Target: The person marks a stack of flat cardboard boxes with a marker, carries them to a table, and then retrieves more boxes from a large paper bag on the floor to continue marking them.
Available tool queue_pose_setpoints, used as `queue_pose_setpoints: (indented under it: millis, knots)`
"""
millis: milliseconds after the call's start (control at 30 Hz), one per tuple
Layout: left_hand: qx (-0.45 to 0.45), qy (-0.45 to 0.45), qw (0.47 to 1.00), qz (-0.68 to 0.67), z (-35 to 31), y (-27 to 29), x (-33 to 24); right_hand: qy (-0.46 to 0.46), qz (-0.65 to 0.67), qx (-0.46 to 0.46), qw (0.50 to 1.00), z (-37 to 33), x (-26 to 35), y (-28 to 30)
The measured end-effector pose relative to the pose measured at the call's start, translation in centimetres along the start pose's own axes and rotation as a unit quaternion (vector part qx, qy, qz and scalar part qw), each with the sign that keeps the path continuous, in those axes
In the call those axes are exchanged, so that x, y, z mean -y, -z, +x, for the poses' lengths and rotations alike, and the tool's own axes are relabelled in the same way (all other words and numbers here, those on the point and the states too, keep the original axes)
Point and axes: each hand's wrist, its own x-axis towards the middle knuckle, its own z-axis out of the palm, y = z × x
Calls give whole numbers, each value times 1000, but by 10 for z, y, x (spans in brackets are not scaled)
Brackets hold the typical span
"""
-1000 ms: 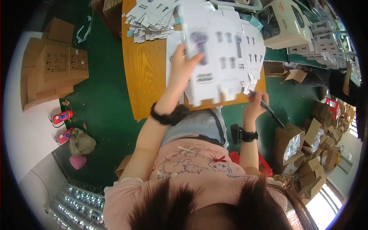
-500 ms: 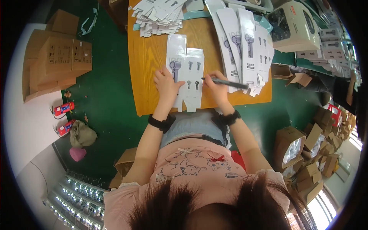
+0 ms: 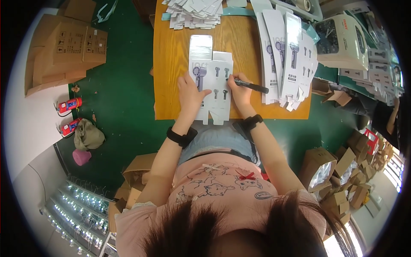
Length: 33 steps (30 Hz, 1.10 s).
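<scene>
A flat, unfolded white carton [image 3: 219, 99] printed with small handheld fans lies on the wooden table [image 3: 171, 55] in front of me. My left hand [image 3: 191, 94] rests over its left part, thumb stretched across the print and fingers spread. In my right hand [image 3: 240, 92], at the carton's right edge, is a black marker pen [image 3: 252, 85]. Its tip end is by the small printed fans on the right panel, and its back end points right. Whether the tip touches the card cannot be made out.
Loose white flat cartons [image 3: 195, 13] are heaped at the table's far left. More long cartons [image 3: 274, 55] fan out on the right, beside a cream-coloured machine [image 3: 342, 40]. Brown boxes [image 3: 64, 51] stand on the left floor, near red fire extinguishers [image 3: 69, 105]. Open boxes [image 3: 317, 169] crowd the right.
The pen and my right hand have moved a little up the carton, from the lower printed fans toward the upper ones. My left hand stays on the carton. The whole view has shifted slightly.
</scene>
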Motion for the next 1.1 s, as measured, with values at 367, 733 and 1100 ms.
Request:
queue_pose_setpoints:
  millis: [367, 733, 1100]
  knots:
    - [-1, 11, 1000, -7, 0, 0, 0, 62, 19, 166, 984, -33, 13, 29]
    - [-17, -13, 999, -33, 6, 0, 0, 84, -40, 232, 968, -43, 15, 36]
    - [123, 5, 826, -551, 7, -5, -137, 142, 165, -205, 954, 21, 18, 216]
